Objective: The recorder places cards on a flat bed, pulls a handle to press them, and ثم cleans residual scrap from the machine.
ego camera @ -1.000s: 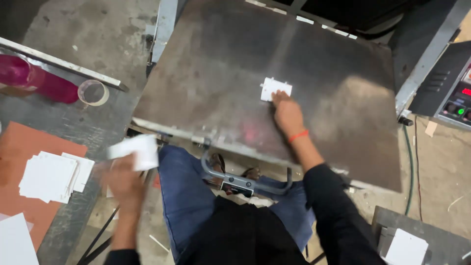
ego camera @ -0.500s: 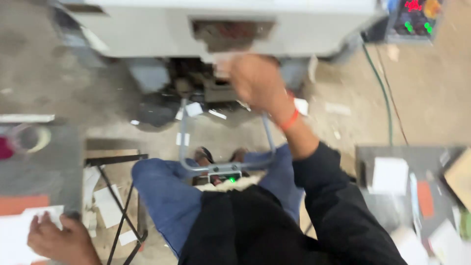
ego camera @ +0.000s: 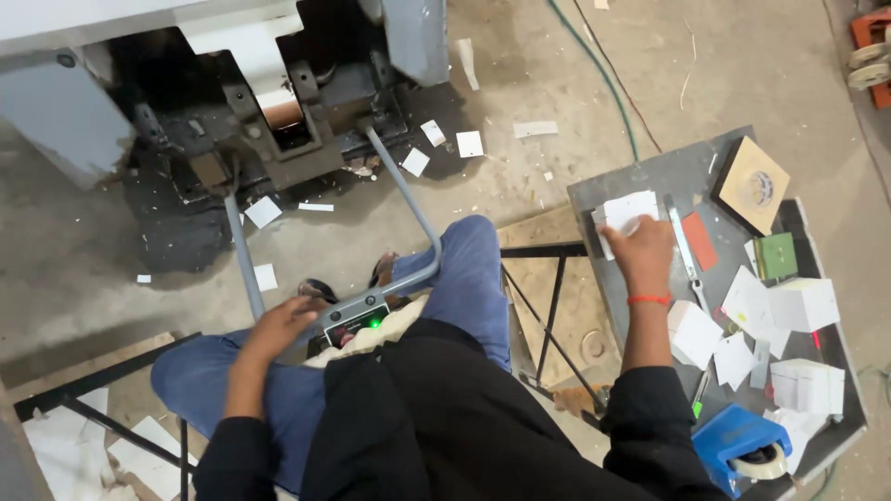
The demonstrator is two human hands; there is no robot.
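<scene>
Concrete floor, dusty and littered with white paper scraps, spreads under a grey press machine at 11 o'clock. At 3 o'clock stands a grey side table cluttered with white cards. The right hand rests there, fingers closed on a stack of white cards. At 8 o'clock the left hand curls its fingers around the machine's grey handle bar. A blue tape dispenser sits at 5 o'clock.
</scene>
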